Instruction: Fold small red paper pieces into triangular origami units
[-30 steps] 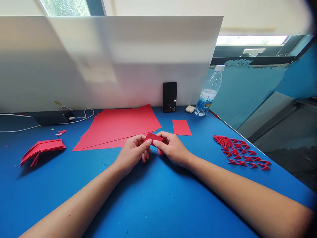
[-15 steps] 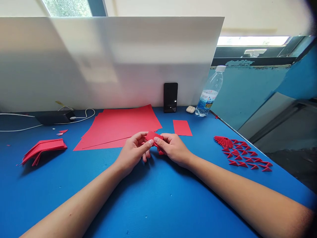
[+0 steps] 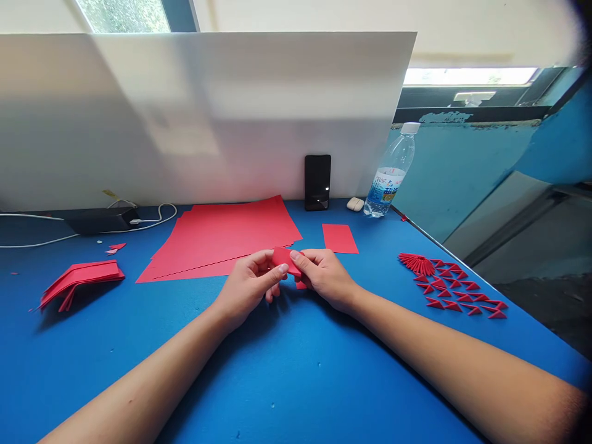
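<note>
A small piece of red paper [image 3: 286, 260] is held between both hands above the middle of the blue table. My left hand [image 3: 252, 283] pinches its left and lower side between thumb and fingers. On its right side, the thumb of my right hand [image 3: 324, 277] presses on the face, fingers behind. Under my right hand, a bit of another red piece [image 3: 301, 285] shows on the table; most of it is hidden. Just beyond the right hand lies a flat red paper rectangle [image 3: 340, 238].
Large red sheets [image 3: 226, 231] lie behind my left hand. Folded red strips [image 3: 83, 277] are at left, near a black power strip [image 3: 99, 220]. A phone [image 3: 317, 182], white case [image 3: 355, 204] and bottle [image 3: 388, 176] stand at the back. Small folded red triangles [image 3: 451, 288] lie at right.
The held paper has tilted and now shows a flatter, squarer face. My right thumb has shifted slightly up along it. The left hand has barely moved.
</note>
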{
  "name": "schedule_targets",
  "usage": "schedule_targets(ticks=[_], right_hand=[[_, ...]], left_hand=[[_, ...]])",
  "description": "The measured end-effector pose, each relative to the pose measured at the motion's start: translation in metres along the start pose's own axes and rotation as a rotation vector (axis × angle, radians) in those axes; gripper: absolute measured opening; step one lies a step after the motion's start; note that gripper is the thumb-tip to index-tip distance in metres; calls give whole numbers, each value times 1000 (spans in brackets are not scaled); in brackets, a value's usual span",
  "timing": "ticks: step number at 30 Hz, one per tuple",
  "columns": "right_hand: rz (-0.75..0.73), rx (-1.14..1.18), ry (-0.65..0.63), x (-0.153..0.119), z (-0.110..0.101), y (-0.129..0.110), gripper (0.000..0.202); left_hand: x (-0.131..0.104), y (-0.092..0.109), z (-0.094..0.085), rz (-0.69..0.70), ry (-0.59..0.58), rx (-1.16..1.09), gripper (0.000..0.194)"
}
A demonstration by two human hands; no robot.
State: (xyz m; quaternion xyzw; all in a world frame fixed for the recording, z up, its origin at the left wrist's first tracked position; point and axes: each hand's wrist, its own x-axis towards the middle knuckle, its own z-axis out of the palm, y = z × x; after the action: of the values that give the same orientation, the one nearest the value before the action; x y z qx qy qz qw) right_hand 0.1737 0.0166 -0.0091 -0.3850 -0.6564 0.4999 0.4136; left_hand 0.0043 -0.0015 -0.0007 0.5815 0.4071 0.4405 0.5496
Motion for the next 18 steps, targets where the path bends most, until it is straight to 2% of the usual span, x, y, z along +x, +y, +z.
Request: schedule_targets(ticks=[3,18], right_hand=[[-8,2,8,0,0,1,46],[-31,-45,-13,-1,0,-1,42]], left_hand=[[0,1,0,-8,-18,43,27],[-2,5,1,-18,-25,59,24]])
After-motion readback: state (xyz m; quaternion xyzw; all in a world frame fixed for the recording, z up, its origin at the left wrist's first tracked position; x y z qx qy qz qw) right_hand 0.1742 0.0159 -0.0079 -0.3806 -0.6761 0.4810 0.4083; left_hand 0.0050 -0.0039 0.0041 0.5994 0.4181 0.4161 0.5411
